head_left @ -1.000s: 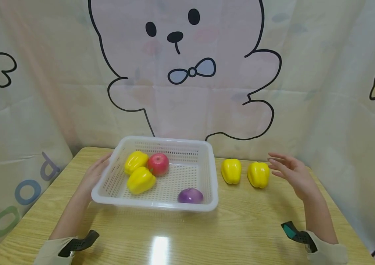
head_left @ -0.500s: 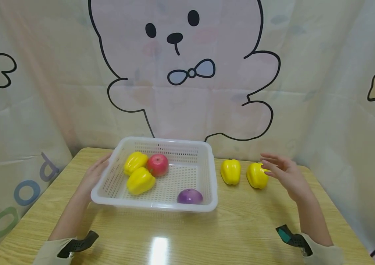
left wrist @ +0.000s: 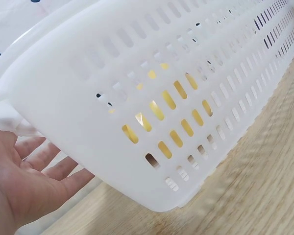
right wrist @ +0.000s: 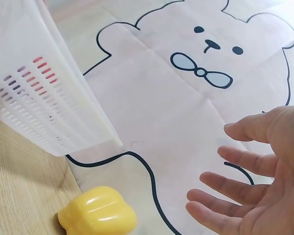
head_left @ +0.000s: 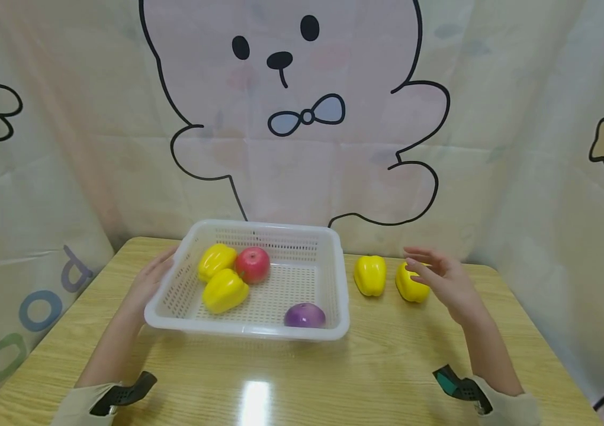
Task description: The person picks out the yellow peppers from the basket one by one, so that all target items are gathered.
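Observation:
A white plastic basket [head_left: 249, 331] stands on the wooden table. Inside it lie two yellow bell peppers [head_left: 225, 290], a red apple [head_left: 253, 264] and, at the front right, a purple onion [head_left: 304, 315]. My left hand [head_left: 150, 284] rests against the basket's left end, its relaxed fingers reaching along the outer wall under the rim. To the right of the basket sit two more yellow bell peppers, the nearer one [head_left: 370, 276] and the farther one [head_left: 408, 284]. Over the farther pepper my right hand [head_left: 443, 284] hovers with spread, loosely bent fingers, partly covering it and holding nothing.
A cloth curtain [head_left: 291, 177] printed with a bear hangs right behind the table's back edge and continues along both sides. Bare wooden tabletop [head_left: 334, 378] runs in front of the basket.
My right hand has moved left, from beside the farther loose pepper to over it. The left hand, the basket and its contents stay put.

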A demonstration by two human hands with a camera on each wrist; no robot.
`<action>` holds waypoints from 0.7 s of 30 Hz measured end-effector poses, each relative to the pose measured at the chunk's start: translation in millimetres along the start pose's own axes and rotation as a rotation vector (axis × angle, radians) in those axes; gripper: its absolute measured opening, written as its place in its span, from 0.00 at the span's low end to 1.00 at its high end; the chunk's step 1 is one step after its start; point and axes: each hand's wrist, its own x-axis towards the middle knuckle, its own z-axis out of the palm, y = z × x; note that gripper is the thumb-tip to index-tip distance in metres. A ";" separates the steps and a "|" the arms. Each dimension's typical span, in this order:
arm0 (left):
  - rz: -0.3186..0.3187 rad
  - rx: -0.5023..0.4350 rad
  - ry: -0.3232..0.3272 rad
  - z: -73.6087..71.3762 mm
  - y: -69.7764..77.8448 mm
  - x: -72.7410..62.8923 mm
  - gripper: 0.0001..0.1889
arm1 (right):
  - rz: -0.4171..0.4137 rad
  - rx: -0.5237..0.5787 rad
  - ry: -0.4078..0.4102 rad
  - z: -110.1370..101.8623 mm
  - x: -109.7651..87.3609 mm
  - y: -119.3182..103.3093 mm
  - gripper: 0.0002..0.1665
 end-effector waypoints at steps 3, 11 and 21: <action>-0.004 0.021 0.010 0.4 -0.3 -0.4 0.35 | -0.006 0.016 -0.008 2.5 0.1 -1.5 0.30; 0.004 0.055 0.016 0.9 -0.4 -1.1 0.35 | -0.026 0.058 -0.014 11.0 -0.1 -6.5 0.29; 0.003 0.050 0.015 1.4 0.8 -2.1 0.35 | -0.039 0.099 -0.041 25.3 0.4 -15.2 0.28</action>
